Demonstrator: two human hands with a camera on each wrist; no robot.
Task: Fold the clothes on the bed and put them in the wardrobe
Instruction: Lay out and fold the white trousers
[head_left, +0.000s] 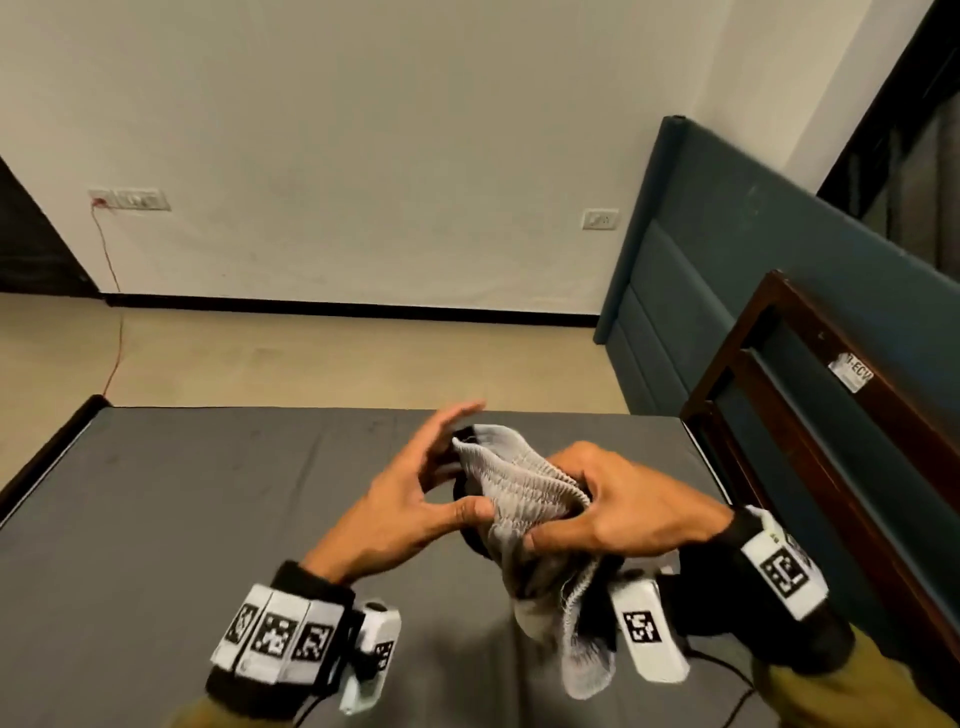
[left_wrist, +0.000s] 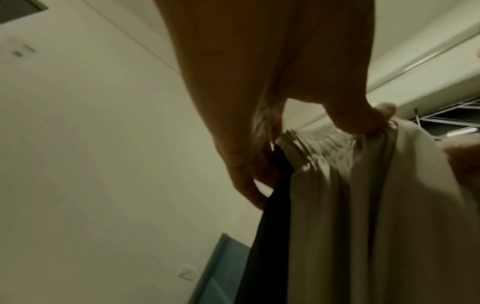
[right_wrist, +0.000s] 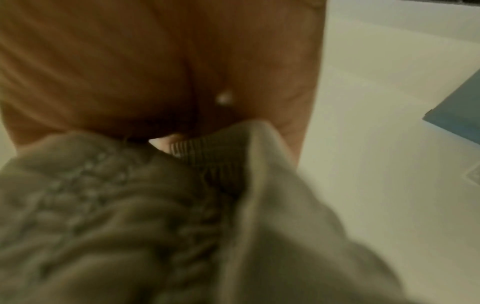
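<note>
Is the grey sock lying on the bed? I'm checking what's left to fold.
No: the grey sock is held above the bed by the left hand and right hand.

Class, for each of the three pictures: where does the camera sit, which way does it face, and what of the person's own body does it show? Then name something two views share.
Head: worn on the head, looking forward and down over the grey bed; shows both hands, the left hand and right hand, and wristbands.
Left wrist: looks along the left hand up toward wall and ceiling; shows palm and thumb.
Right wrist: looks along the right hand; shows the palm, blurred.
Shared: the grey sock appears in all three.
</note>
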